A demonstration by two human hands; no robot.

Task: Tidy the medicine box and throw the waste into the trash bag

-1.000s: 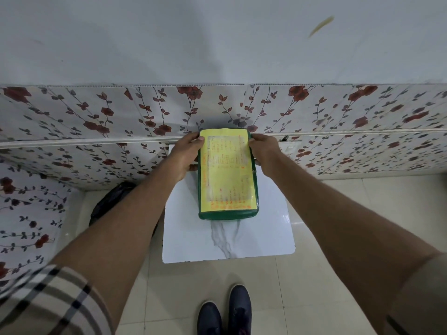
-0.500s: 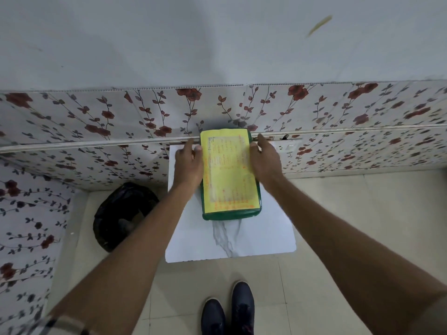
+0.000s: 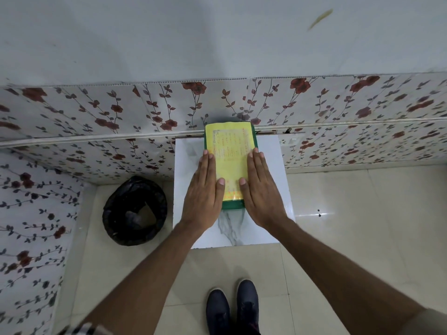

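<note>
Sliding nearer along medicine box (image 3: 229,151), left hand (image 3: 204,192), right hand (image 3: 262,192) now flat

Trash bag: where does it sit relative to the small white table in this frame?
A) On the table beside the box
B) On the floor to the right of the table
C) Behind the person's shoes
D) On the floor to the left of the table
D: the black trash bag stands open on the floor tiles, left of the white table, near the corner of the flowered wall.
</note>
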